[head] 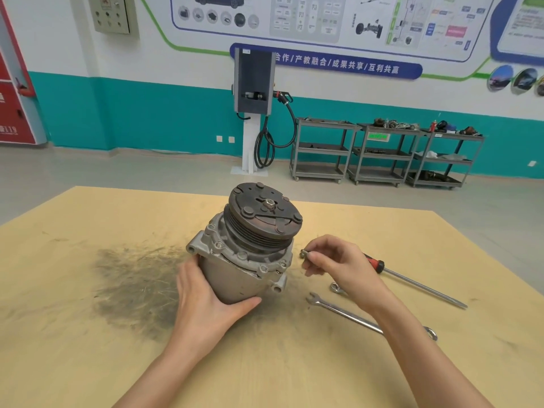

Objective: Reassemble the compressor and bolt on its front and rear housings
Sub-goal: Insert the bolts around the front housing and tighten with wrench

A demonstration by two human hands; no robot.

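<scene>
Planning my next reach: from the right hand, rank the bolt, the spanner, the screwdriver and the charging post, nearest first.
1. Bolt: pinched in the right hand's fingers.
2. Screwdriver: just behind the hand, to its right.
3. Spanner: below the wrist; close call with the screwdriver.
4. Charging post: far wall.

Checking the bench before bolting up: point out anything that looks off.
A dark, greasy smear stains the tabletop left of the compressor, which the left hand holds tilted. Nothing looks broken or spilled; the right hand pinches a bolt.
</scene>
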